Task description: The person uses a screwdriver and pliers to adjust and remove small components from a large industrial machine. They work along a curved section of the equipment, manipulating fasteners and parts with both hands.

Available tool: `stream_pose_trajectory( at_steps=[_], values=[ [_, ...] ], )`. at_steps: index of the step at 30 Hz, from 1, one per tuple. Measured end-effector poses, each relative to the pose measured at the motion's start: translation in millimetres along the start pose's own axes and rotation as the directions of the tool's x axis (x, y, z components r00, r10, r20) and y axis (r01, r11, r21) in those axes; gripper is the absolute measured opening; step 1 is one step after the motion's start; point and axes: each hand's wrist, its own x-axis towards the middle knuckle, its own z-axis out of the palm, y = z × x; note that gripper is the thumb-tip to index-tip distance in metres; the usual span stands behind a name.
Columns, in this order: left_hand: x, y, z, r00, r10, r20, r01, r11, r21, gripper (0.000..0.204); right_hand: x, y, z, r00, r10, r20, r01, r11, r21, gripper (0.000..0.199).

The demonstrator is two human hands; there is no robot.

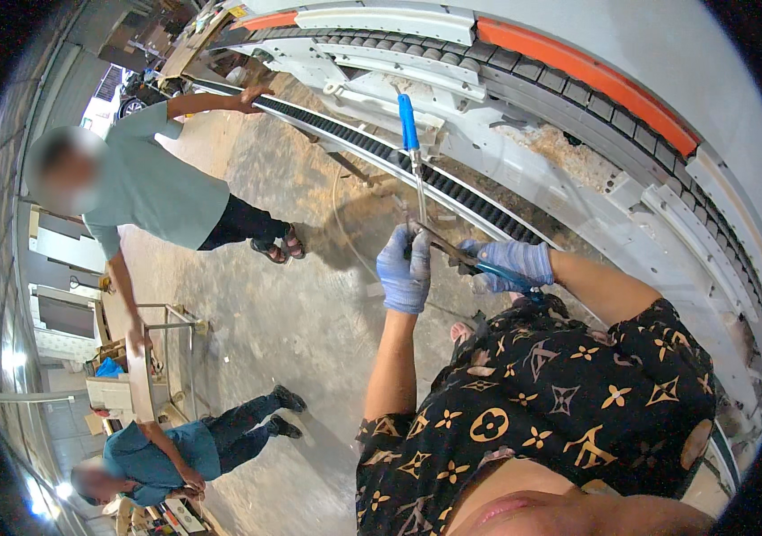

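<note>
My left hand (405, 268), in a pale blue knit glove, is closed in a pinch. A slim blue-bodied tool (408, 123) with a metal collar and a thin grey tube rises from its fingertips, the tube's lower end lying at the fingers. Wrapped round the blue handles of a pair of pliers (499, 272), my right hand (519, 259) wears a matching glove. The dark jaws of the pliers point up and left to the left fingertips, at the tube's end. Just what the jaws touch is hidden by the fingers.
A long machine with a roller-chain track (568, 85) and orange guard (586, 80) curves along the right. A black roller rail (372, 147) runs before it. Two people, one in a light green shirt (166, 192), handle a long board (141, 384) at the left, near a metal-framed stand (180, 322).
</note>
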Motion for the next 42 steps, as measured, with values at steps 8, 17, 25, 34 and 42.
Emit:
stream_pose_trajectory(
  at_steps=[8, 17, 25, 34, 42],
  values=[
    [5, 9, -6, 0.966, -0.239, 0.103, 0.259, 0.918, -0.299, 0.019, 13, 13, -20, 0.975, -0.149, 0.163, 0.153, 0.988, -0.016, 0.041],
    [16, 4, -24, 0.881, -0.137, 0.453, 0.131, 0.99, 0.044, 0.021, -4, -6, -26, 0.973, -0.215, 0.077, 0.209, 0.698, -0.685, 0.055],
    [10, -5, -18, 0.812, -0.338, 0.476, 0.374, 0.927, 0.021, 0.016, -20, -34, -18, 0.99, -0.139, -0.001, 0.074, 0.532, -0.843, 0.059],
    [25, -28, -107, 0.855, -0.454, -0.25, 0.079, 0.591, -0.803, 0.028, -52, 12, -40, 0.932, -0.225, -0.283, -0.112, 0.565, -0.818, 0.062],
    [-14, -45, -36, 0.792, -0.598, -0.124, 0.38, 0.641, -0.667, 0.033, -49, 65, -153, 0.612, -0.217, -0.76, -0.375, 0.767, -0.521, 0.048]
  ],
)
